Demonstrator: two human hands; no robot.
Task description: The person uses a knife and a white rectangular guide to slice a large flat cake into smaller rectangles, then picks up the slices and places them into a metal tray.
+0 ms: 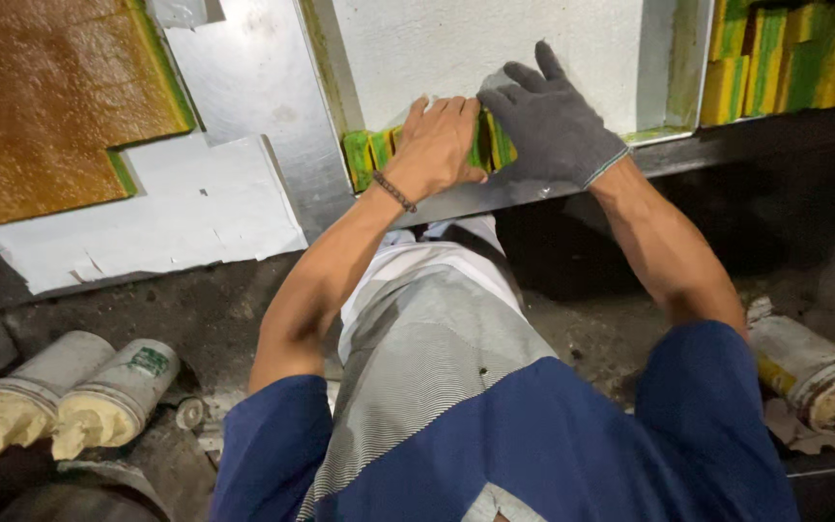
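Already lined up on edge along the near rim of the paper-lined tray (669,58): a short row of green-and-yellow layered cake slices (369,155), pressed together at the tray's near corner. Left hand (437,145), bare, with a bead bracelet at the wrist, lies flat over the row, fingers curled down on the slices, not closed around any single piece. Right hand (548,121), in a dark grey knit glove, spread against the row's right end, fingers partly open, pushing or steadying rather than grasping. Most of the tray's white paper bare, so by the look of it only a small part filled and much left. Further right, another stack of the same cut slices (790,53). Far left on the metal counter (253,87), a large uncut slab of brown-topped cake (45,97) on white paper. Down on the floor, two rolled paper bundles (74,391) and one more roll (814,372) at right.
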